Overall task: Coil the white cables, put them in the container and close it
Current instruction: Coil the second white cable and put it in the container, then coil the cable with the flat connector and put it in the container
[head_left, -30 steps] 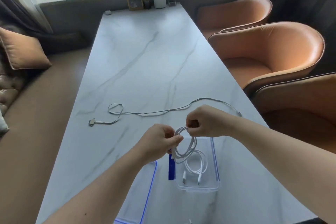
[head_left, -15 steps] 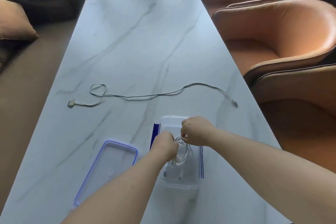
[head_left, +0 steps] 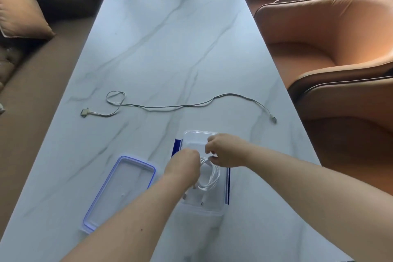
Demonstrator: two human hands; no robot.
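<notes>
**Op:** Low in the frame, centre, I've got both hands over the open container (head_left: 221, 208). My left hand (head_left: 184, 164) and right hand (head_left: 225, 151) are each pinched shut on the coiled cable (head_left: 209, 178), so the loops can't spring apart as it sits down inside.

**Obs:** And the lid (head_left: 119, 193)?

**Op:** Flat at lower left, just beside the container, within reach for closing.

**Obs:** What's left?

**Op:** Farther up, mid-frame, the second cable (head_left: 170, 107) lies uncoiled across the table (head_left: 170, 38). I'd coil that next.

**Obs:** Any writing?

**Op:** None I can read.
</notes>
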